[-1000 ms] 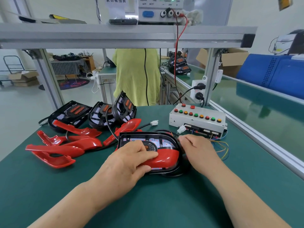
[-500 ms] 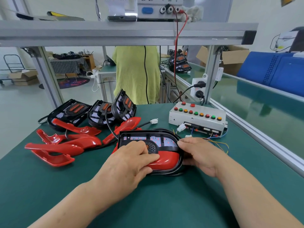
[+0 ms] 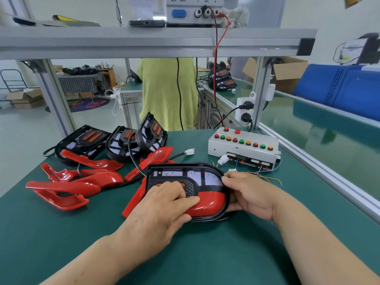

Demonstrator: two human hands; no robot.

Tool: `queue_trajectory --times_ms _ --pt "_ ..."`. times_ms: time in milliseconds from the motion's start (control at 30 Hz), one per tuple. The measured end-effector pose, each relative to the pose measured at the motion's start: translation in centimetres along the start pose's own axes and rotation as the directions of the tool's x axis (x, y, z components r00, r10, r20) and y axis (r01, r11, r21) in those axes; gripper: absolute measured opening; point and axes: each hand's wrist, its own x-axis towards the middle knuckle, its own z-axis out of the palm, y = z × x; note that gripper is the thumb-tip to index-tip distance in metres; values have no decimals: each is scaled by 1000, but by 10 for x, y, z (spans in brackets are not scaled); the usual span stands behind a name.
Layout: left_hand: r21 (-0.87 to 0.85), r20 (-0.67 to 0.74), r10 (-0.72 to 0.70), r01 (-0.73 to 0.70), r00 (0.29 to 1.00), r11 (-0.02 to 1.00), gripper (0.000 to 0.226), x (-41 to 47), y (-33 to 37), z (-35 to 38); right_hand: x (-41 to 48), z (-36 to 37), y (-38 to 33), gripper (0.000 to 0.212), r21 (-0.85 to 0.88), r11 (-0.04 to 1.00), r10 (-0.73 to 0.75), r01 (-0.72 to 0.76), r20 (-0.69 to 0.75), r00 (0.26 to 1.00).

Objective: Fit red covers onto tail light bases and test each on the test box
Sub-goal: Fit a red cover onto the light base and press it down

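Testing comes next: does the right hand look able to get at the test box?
Probably yes: the test box sits just beyond the right hand, with only thin wires between; it must first let go of the base.

The one head camera looks forward and down from close above and behind the left hand (image 3: pixel 162 204) and right hand (image 3: pixel 250 194); the surface (image 3: pixel 205 254) stretches away beyond them.
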Motion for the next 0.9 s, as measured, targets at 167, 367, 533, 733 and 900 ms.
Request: queue_trajectory --times_ms 167,367,533,733,900 --pt "-18 -13 -16 15 1000 1000 36 -1 -2 4 2 -5 1 40 58 998 -8 1 127 992" --pt "-37 2 -21 22 1000 999 35 -1 -4 7 3 -8 4 44 42 999 -25 18 163 986" --pt "-41 -8 -14 14 1000 999 35 -1 -4 9 2 -9 6 50 12 999 -38 37 199 979" --pt "-63 -3 -18 18 1000 998 36 -1 -4 7 4 -10 9 57 -58 997 -49 59 152 987" --pt "-107 23 -15 18 1000 994 36 0 -4 1 4 -7 9 53 -60 996 -60 70 153 986"
